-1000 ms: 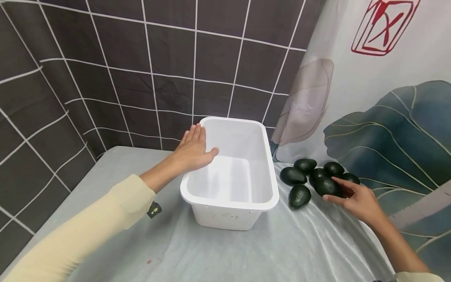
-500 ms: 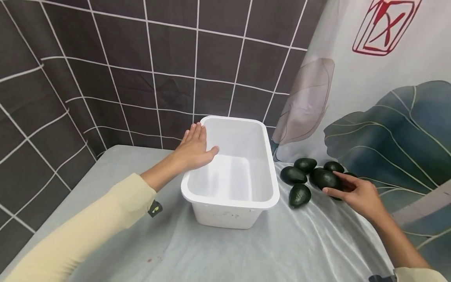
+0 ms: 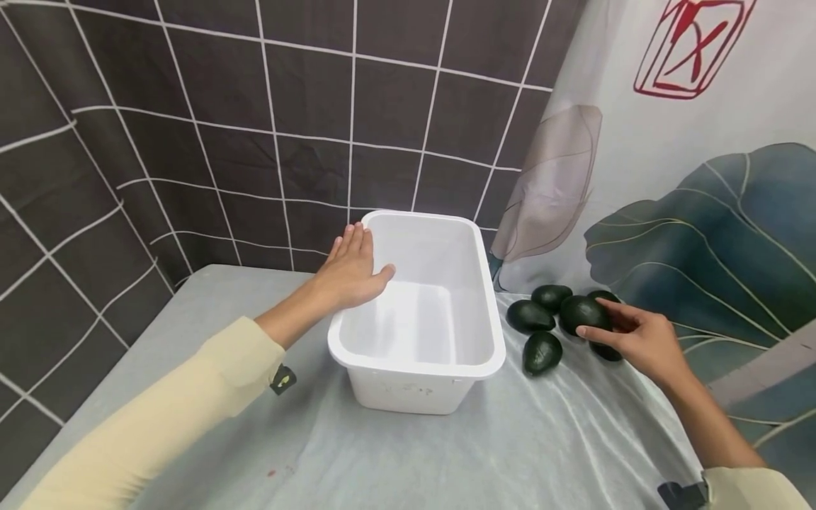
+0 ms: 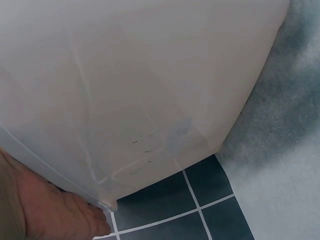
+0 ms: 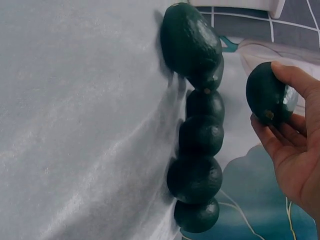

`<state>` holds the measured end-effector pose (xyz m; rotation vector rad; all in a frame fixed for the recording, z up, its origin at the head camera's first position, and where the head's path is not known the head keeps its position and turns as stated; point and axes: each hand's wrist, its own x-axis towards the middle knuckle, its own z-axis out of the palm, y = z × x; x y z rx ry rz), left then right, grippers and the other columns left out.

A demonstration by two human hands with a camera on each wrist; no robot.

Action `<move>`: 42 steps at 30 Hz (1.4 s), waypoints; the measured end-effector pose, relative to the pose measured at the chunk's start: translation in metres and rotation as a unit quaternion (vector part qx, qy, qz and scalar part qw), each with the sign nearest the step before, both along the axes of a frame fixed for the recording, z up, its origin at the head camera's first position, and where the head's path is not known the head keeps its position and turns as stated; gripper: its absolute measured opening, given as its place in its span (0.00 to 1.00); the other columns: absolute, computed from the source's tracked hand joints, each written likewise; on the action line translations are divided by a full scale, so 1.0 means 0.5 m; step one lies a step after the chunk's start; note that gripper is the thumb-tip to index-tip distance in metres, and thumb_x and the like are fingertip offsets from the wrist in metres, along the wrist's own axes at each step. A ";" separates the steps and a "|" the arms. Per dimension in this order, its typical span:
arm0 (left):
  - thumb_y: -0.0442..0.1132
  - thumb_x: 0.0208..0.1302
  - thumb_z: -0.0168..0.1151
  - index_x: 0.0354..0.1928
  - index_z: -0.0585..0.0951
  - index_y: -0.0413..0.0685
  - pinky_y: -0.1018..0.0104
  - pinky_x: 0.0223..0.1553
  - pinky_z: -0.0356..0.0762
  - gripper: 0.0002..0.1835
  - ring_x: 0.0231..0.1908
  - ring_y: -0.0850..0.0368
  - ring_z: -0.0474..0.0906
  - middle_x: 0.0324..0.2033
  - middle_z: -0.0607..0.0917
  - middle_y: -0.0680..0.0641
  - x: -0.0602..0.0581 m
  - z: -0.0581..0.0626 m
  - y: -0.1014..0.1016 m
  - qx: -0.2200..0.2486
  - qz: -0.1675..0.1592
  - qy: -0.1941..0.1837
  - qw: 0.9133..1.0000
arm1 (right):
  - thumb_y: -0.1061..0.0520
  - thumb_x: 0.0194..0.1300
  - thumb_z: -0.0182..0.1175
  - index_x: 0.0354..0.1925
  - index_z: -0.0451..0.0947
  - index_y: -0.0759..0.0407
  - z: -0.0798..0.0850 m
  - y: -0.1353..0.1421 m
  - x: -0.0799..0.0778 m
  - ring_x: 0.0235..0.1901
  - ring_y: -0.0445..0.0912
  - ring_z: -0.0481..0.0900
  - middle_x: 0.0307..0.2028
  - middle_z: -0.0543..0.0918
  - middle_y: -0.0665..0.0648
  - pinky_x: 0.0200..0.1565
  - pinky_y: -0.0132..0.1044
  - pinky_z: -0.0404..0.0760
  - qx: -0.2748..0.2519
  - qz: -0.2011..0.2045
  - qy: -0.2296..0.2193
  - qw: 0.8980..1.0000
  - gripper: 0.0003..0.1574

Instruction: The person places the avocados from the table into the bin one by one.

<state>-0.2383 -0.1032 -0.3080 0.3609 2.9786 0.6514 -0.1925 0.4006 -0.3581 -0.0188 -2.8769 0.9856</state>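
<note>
My left hand [image 3: 350,278] lies with straight fingers over the left rim of a white plastic basin [image 3: 408,393], thumb pointing inward. The left wrist view has the basin's outer wall [image 4: 150,90] filling most of it, the hand [image 4: 55,212] at its lower left. To the basin's right, my right hand [image 3: 647,342] grips a dark green avocado [image 3: 581,316] between thumb and fingers. In the right wrist view this held avocado [image 5: 265,92] is raised off the cloth, apart from a row of several others [image 5: 194,179]. Nothing lies inside the basin.
Several loose avocados, one nearest the front [image 3: 542,353], rest on the grey cloth [image 3: 357,460] right of the basin. A dark tiled-pattern backdrop [image 3: 306,92] rises behind. On the right hangs a pale curtain [image 3: 625,184] with leaf prints.
My right hand has lifted the avocado from the group and moved it slightly up and left. The left hand and basin have stayed in place.
</note>
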 end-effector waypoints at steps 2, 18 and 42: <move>0.61 0.86 0.43 0.90 0.39 0.30 0.44 0.93 0.28 0.52 0.93 0.37 0.27 0.92 0.35 0.31 -0.001 0.001 0.001 0.001 0.000 0.003 1.000 | 0.32 0.68 0.80 0.80 0.77 0.61 0.002 -0.002 -0.002 0.44 0.08 0.70 0.74 0.81 0.76 0.40 0.13 0.77 -0.001 0.000 0.000 1.000 0.56; 0.61 0.86 0.44 0.90 0.39 0.30 0.44 0.94 0.29 0.52 0.93 0.37 0.28 0.92 0.36 0.31 0.003 -0.001 0.008 -0.004 0.001 -0.002 1.000 | 0.31 0.68 0.80 0.80 0.78 0.58 0.011 -0.020 -0.012 0.42 0.09 0.72 0.70 0.86 0.72 0.40 0.14 0.77 0.008 0.003 0.013 1.000 0.55; 0.61 0.86 0.42 0.90 0.39 0.30 0.43 0.93 0.29 0.51 0.93 0.35 0.27 0.92 0.35 0.31 -0.003 -0.003 0.004 -0.008 -0.001 -0.001 1.000 | 0.32 0.66 0.82 0.77 0.81 0.57 0.033 -0.071 -0.034 0.42 0.12 0.77 0.67 0.89 0.68 0.43 0.13 0.77 -0.009 0.016 0.029 0.999 0.53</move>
